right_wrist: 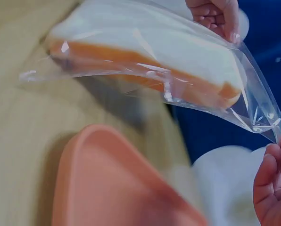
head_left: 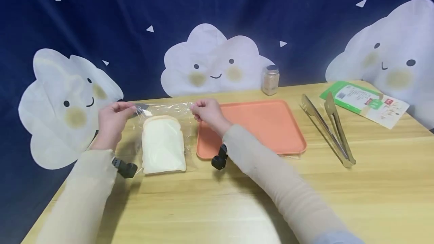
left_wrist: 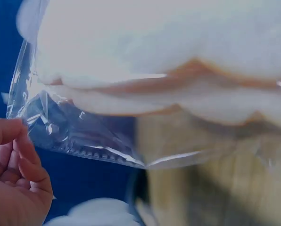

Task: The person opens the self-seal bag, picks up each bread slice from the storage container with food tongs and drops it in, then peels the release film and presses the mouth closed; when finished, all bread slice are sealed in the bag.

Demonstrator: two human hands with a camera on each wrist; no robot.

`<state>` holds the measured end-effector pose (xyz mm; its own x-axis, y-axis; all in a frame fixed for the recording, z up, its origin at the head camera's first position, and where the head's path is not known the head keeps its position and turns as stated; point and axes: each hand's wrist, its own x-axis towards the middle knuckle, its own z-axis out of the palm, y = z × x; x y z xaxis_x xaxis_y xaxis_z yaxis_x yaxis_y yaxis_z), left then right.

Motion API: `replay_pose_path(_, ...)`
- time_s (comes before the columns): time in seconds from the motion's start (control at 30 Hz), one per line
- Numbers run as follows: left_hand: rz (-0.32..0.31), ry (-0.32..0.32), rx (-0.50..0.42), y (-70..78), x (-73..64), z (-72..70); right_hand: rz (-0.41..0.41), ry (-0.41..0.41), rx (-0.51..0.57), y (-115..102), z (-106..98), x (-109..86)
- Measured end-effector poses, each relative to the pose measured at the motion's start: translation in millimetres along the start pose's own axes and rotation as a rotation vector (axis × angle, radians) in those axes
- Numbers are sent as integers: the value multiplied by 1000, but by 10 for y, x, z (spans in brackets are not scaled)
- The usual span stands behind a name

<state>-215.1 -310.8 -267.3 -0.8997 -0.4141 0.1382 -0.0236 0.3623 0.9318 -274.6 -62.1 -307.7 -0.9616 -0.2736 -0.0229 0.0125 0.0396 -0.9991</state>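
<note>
Two slices of white bread [head_left: 163,145] with brown crusts lie stacked inside a clear plastic bag [head_left: 169,109]. My left hand [head_left: 115,121] pinches the bag's far left corner between thumb and forefinger. At the far right corner my right hand [head_left: 209,113] pinches the film, just above the tray's left edge in the head view. Between the hands the bag's far edge is stretched out. The left wrist view has the scalloped bread crust [left_wrist: 178,109] close up behind the film. In the right wrist view the bread's side [right_wrist: 145,66] shows through the bag.
An orange tray [head_left: 302,150] lies right of the bread, under my right forearm. Behind it stands a small lidded jar [head_left: 270,80]. Metal tongs [head_left: 327,129] lie spread open to the right, beside a green and white packet [head_left: 369,102]. A blue cloud-patterned curtain [head_left: 135,18] hangs behind the table.
</note>
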Motion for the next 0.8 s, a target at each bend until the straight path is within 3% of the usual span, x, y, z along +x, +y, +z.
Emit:
replay_pose_path(0.17, -43, -50, 235, -201, 142, 159, 108, 72, 134, 240, 61, 82)
replay_pose_path(0.33, -14, -86, 340, -268, 167, 271, 190, 107, 248, 381, 79, 74)
replay_pose_path(0.63, 2, -195, 437, -251, 199, 308, 201, 148, 207, 448, 69, 87)
replay_pose_path(0.8, 4, -224, 402, -204, 182, 227, 222, 158, 182, 405, -42, 55)
